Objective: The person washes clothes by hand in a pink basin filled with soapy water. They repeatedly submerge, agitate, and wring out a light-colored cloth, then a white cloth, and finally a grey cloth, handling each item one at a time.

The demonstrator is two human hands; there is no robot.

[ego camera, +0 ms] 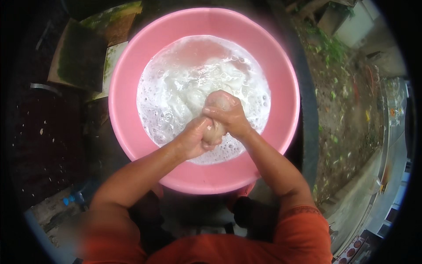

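A round pink plastic basin [204, 180] stands before me, partly filled with foamy, soapy water [155, 109]. White wet cloth [214, 76] lies bunched in the water and rises above the suds in places. Over the near half of the basin, my left hand [194, 137] and my right hand [230, 114] are clenched close together around a wad of wet, pale cloth [214, 132]. Part of that wad bulges between and below the fingers. Whether it joins the cloth in the water is hidden behind my hands.
Mossy boards or slabs [82, 56] lie beyond the basin's left side. A clear bottle with a blue cap [68, 200] rests at lower left. To the right, past a dark edge, there is bare soil with leaves [343, 115] and a concrete strip [356, 188].
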